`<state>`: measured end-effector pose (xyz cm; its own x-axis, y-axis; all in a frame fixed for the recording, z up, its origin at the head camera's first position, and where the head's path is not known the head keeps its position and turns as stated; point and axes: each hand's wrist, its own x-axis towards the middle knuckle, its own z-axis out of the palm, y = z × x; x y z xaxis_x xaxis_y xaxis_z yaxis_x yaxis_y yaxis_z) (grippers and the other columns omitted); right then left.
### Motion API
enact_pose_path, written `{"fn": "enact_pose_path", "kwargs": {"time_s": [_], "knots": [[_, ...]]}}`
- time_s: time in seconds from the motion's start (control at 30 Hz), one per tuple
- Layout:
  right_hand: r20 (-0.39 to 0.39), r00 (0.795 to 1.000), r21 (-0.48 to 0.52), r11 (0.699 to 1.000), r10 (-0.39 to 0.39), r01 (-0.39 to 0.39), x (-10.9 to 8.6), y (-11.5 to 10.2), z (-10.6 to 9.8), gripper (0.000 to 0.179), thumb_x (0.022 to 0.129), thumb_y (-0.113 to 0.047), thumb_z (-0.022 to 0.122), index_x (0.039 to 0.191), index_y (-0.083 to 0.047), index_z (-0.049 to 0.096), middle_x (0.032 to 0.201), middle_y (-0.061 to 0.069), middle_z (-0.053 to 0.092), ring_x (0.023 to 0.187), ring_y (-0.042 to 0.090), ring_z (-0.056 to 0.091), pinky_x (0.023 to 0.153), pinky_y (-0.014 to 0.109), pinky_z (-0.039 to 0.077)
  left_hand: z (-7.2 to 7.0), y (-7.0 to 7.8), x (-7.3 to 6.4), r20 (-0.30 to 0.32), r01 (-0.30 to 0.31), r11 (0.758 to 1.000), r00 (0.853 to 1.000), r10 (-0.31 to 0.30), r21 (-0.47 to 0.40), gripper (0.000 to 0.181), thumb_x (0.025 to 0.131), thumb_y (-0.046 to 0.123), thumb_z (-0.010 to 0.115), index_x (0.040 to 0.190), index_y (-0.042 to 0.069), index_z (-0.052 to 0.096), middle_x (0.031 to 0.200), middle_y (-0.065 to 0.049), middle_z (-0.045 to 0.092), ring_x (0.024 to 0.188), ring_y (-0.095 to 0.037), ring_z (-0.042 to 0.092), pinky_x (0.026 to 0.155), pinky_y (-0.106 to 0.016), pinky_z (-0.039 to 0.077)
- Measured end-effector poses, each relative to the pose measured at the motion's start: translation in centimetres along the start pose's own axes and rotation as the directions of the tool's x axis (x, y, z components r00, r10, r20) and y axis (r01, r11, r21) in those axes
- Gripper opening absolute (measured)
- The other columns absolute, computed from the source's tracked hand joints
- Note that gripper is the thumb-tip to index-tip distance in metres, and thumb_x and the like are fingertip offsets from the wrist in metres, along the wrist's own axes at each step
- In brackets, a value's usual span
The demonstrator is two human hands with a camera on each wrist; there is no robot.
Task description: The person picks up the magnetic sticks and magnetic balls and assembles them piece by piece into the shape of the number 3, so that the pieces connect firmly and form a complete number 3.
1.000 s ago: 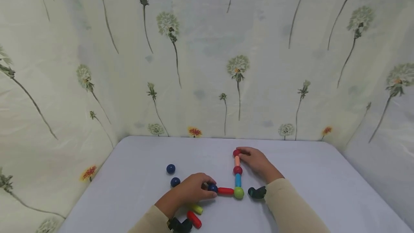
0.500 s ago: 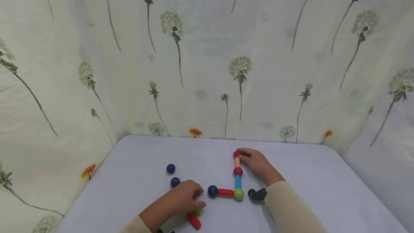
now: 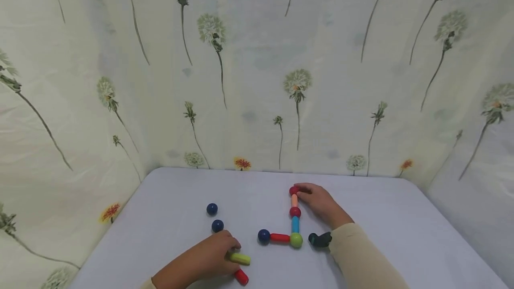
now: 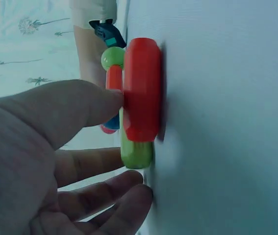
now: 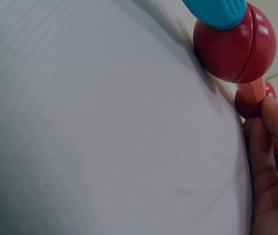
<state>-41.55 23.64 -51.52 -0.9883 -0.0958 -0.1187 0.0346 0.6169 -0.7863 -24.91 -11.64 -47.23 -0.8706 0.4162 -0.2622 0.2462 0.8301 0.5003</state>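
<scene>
My left hand (image 3: 214, 253) has its thumb and index finger around a yellow-green toy rod (image 3: 240, 259); a red rod (image 3: 242, 277) lies close by the thumb. In the left wrist view the red rod (image 4: 142, 90) covers much of the yellow-green rod (image 4: 136, 155). With thumb and fingers, my right hand (image 3: 321, 203) holds the far red ball (image 3: 294, 190) of a joined chain. From that ball run a peach rod (image 3: 294, 200), a second red ball (image 3: 295, 212), a blue rod (image 3: 295, 224), a lime ball (image 3: 296, 240), a red rod (image 3: 279, 238) and a dark blue ball (image 3: 263, 236).
Two loose dark blue balls, a far one (image 3: 212, 209) and a nearer one (image 3: 217, 225), lie left of the chain on the white table (image 3: 172, 213). A dark device (image 3: 320, 240) sits at the right wrist. Flower-patterned cloth (image 3: 249, 79) stands behind the table.
My left hand has let go of the chain's dark blue ball and moved left and nearer to the yellow-green rod, which has turned slightly. My right hand stays on the red ball.
</scene>
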Motion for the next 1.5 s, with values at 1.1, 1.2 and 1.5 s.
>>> {"fn": "enact_pose_path", "kwargs": {"time_s": [1.1, 1.2, 1.5], "knots": [[-0.016, 1.0, -0.002, 1.0, 0.005, -0.005, 0.3, 0.4, -0.1, 0.044, 0.103, -0.04, 0.067, 0.145, -0.032, 0.062, 0.15, 0.004, 0.057, 0.145, 0.038, 0.043, 0.111, 0.06, 0.046, 0.5, -2.1, -0.7, -0.062, -0.025, 0.999, 0.998, 0.022, -0.042, 0.021, 0.091, 0.02, 0.077, 0.112, 0.021, 0.075, 0.094, 0.011, 0.062, 0.085, -0.008, 0.054, 0.083, -0.035, 0.054], [-0.011, 1.0, 0.003, 1.0, 0.001, -0.001, 0.2, 0.4, 0.0, 0.045, 0.103, -0.04, 0.067, 0.146, -0.03, 0.061, 0.151, 0.005, 0.057, 0.145, 0.038, 0.043, 0.112, 0.061, 0.044, 0.6, -2.0, -0.6, -0.065, -0.035, 0.999, 0.997, 0.033, -0.033, 0.02, 0.091, 0.02, 0.076, 0.111, 0.02, 0.076, 0.093, 0.011, 0.062, 0.084, -0.007, 0.054, 0.081, -0.034, 0.054], [-0.02, 1.0, 0.027, 1.0, 0.006, -0.005, 0.0, 0.1, 0.0, 0.045, 0.102, -0.04, 0.067, 0.145, -0.028, 0.062, 0.151, 0.005, 0.057, 0.144, 0.038, 0.044, 0.113, 0.061, 0.043, 0.3, -1.2, -0.6, -0.073, -0.042, 0.999, 0.996, 0.043, 0.023, 0.012, 0.091, 0.02, 0.076, 0.104, 0.019, 0.076, 0.087, 0.01, 0.058, 0.079, -0.007, 0.052, 0.075, -0.03, 0.051]]}}
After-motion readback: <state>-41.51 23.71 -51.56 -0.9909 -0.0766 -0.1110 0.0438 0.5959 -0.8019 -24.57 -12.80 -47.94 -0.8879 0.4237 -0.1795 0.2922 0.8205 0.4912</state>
